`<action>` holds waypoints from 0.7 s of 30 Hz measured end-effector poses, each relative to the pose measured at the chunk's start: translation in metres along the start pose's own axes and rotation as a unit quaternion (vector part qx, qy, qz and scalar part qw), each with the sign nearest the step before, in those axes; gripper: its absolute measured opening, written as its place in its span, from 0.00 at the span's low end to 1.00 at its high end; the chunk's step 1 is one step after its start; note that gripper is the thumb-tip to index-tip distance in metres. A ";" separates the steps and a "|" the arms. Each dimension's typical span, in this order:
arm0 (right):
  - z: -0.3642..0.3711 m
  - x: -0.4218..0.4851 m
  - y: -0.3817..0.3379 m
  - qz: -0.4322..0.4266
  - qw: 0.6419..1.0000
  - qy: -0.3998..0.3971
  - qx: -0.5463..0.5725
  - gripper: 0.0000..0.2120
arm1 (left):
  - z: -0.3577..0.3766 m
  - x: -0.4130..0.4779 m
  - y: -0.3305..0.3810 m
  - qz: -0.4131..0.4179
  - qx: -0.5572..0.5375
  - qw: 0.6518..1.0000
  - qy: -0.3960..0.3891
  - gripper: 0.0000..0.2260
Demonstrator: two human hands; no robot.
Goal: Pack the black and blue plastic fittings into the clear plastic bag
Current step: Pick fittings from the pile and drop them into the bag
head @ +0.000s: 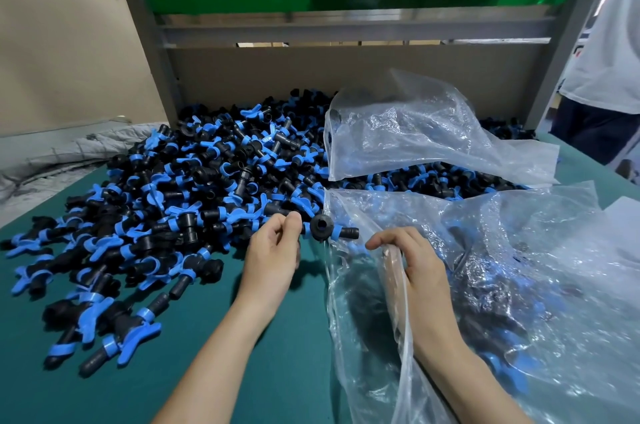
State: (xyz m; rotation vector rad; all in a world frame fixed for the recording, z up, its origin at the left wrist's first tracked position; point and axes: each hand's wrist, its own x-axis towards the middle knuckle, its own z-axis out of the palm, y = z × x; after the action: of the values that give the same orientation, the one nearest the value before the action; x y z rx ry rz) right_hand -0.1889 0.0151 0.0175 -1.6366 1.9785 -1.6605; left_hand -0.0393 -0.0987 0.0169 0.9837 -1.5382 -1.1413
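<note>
Fitting (322, 225): L grip (273, 247); bag (554, 250): R grip (415, 261)

Left hand (273, 250) and right hand (417, 262) bare. Left forearm (221, 354) and right forearm (460, 375) bare too, uncovered down to near frame edge. Slim fingers.
</note>
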 end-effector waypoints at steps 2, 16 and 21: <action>0.000 0.000 0.000 -0.004 1.000 0.001 0.000 0.18 | 0.000 0.000 0.000 -0.005 -0.004 1.000 0.002 0.20; 0.000 0.002 -0.014 -0.054 0.996 0.075 0.001 0.11 | 0.015 -0.007 0.005 -0.140 -0.095 0.974 -0.150 0.06; -0.001 0.001 -0.020 -0.122 0.986 0.092 -0.067 0.07 | 0.033 -0.019 0.015 -0.093 -0.096 0.971 -0.196 0.05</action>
State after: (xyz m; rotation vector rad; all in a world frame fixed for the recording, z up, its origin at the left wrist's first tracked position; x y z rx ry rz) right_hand -0.1769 0.0180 0.0336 -1.9038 2.0875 -1.8598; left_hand -0.0685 -0.0704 0.0239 0.8149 -1.6242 -1.6639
